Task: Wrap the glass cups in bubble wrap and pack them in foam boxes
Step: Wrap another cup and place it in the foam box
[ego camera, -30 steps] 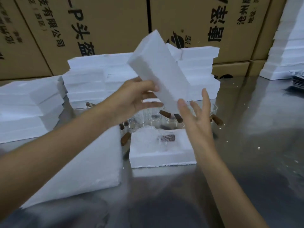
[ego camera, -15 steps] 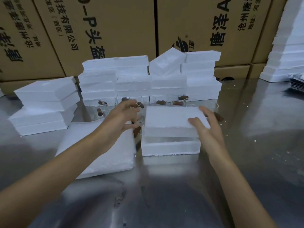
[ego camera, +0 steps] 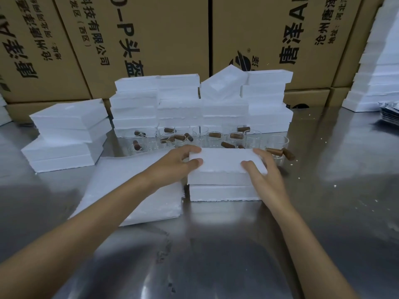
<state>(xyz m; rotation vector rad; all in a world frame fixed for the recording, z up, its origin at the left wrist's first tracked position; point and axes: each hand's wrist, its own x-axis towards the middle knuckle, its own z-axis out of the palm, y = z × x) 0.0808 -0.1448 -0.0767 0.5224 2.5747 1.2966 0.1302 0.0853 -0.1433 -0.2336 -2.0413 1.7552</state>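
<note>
A white foam lid (ego camera: 222, 161) sits on top of a white foam box base (ego camera: 222, 193) in the middle of the steel table. My left hand (ego camera: 179, 161) grips the lid's left end, thumb on top and fingers round the far corner. My right hand (ego camera: 264, 169) holds the lid's right end with fingers spread over its top and edge. Whatever is inside the box is hidden. Behind the box stand several clear glass cups (ego camera: 251, 139) with brown corks (ego camera: 274, 151) in and around them.
A flat white stack of bubble wrap sheets (ego camera: 138, 190) lies left of the box under my left forearm. Foam boxes are piled behind the cups (ego camera: 179, 104) and at the left (ego camera: 67, 134). Brown cartons (ego camera: 151, 39) wall the back. More foam (ego camera: 375, 78) stands far right.
The foam lid came down from the air, tilted in my left hand, onto the box base. Both hands now hold its ends, and the wrapped cup in the base is covered.
</note>
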